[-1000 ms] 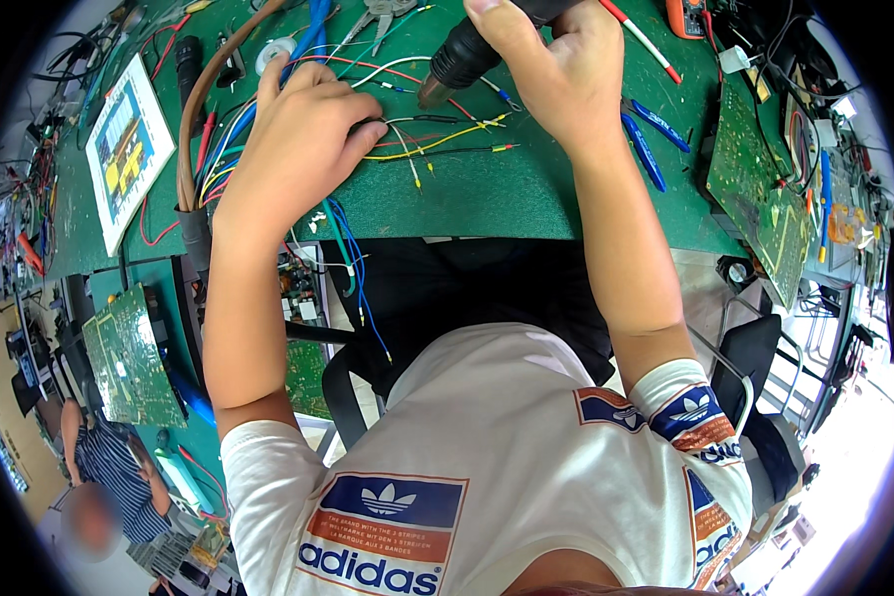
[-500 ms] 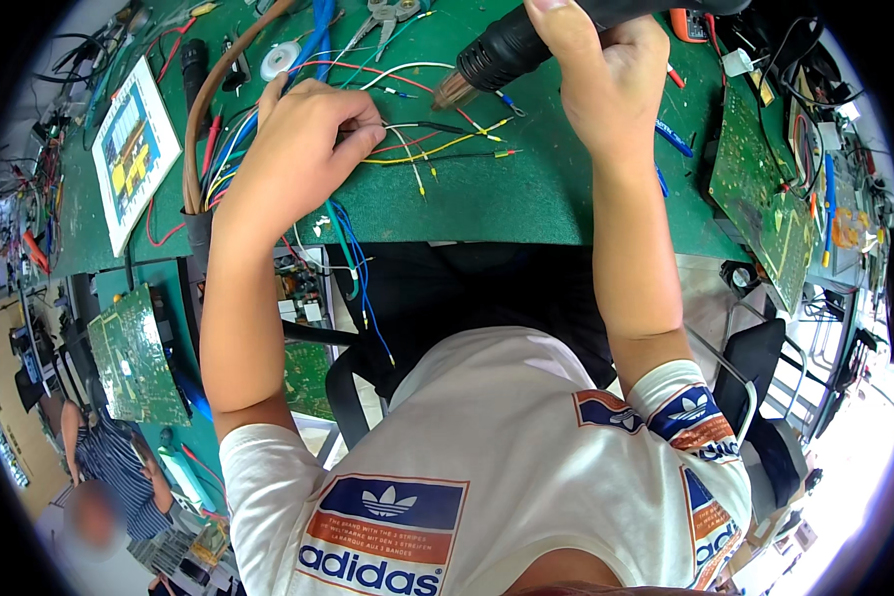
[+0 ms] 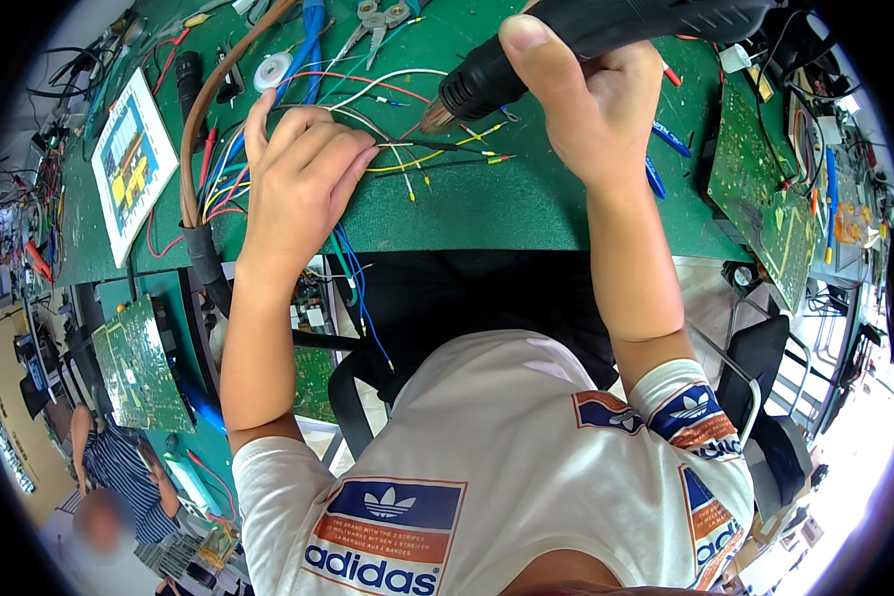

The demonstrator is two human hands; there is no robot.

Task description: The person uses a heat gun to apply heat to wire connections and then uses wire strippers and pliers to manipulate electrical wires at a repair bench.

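Note:
My right hand (image 3: 606,119) grips a black heat gun (image 3: 492,77), its thumb along the top of the body. The gun's metal nozzle (image 3: 437,119) points down and left, just above a wire with a black sleeve (image 3: 432,146). My left hand (image 3: 303,174) lies over the wire bundle, fingers closed, pinching wires by the fingertips. Which wires it holds is partly hidden under the hand. Yellow, white, red and black wires with small crimped ends (image 3: 497,159) fan out to its right. Blue wires (image 3: 353,263) hang down over the table's front edge.
Pliers (image 3: 375,25), a white tape roll (image 3: 274,70) and a thick brown cable (image 3: 201,119) lie on the green bench mat (image 3: 487,214). A printed sheet (image 3: 134,159) is at left. Blue pens (image 3: 670,139) and a large circuit board (image 3: 755,189) are at right. Another person sits at lower left.
The heat gun has moved left and down, its nozzle closer to the sleeved wire. My left hand has turned and shifted slightly, still closed on the wires.

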